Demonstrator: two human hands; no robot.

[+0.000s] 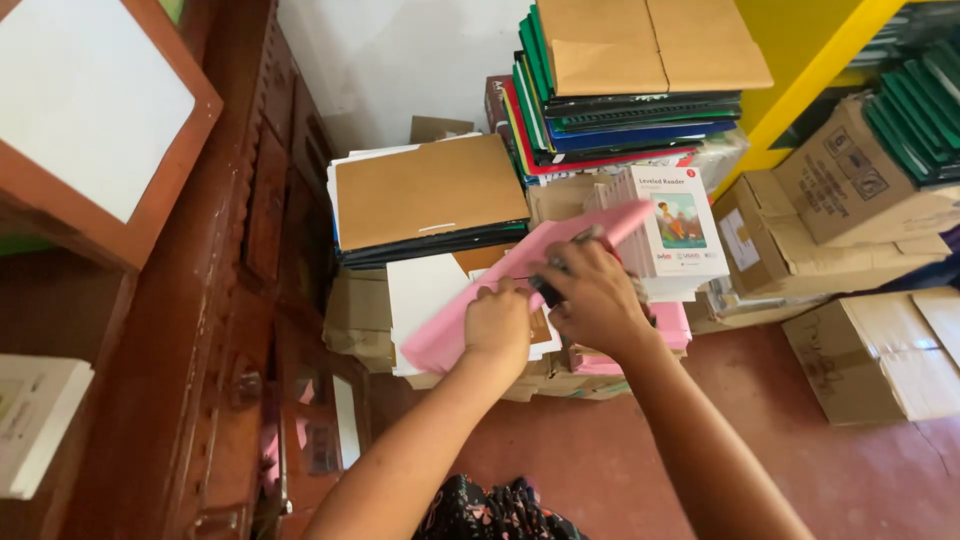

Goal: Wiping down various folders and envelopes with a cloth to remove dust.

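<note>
Red floor and stacked boxes (880, 350) are surrounding me; I am holding the pink sheet (500, 290) over the book piles, left hand (497, 325) pinching its lower edge, right hand (595, 300) gripping a dark tool against it, steadying the paper, hands working close together

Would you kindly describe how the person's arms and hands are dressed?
Both arms are bare to the frame's edge: no sleeves, gloves, watch or bracelets show. The left hand and right hand show no rings from this view. A dark floral-patterned garment shows below.
</note>
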